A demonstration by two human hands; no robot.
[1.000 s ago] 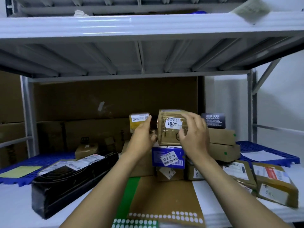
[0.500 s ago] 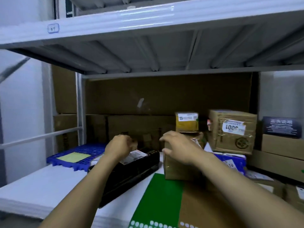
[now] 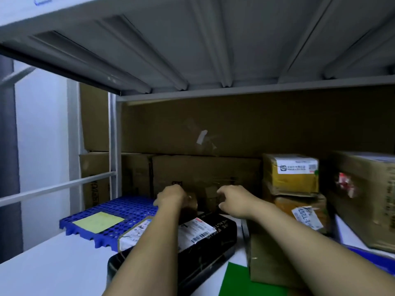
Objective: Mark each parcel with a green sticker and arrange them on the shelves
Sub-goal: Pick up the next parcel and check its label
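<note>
- Here, left hand (image 3: 171, 196) fingers curl round the small brown parcel (image 3: 203, 200); whether the right hand (image 3: 234, 201) grips it, I cannot tell.
- It sits toward the back edge of the shelf (image 3: 53, 265), behind the black parcel (image 3: 209, 248).

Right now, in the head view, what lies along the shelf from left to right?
Blue perforated plastic pallet carrying a yellow-green paper sheet → long black box with white labels → plain brown cardboard box at the front → yellow cardboard box with a white label → large brown carton at the right edge.
</note>
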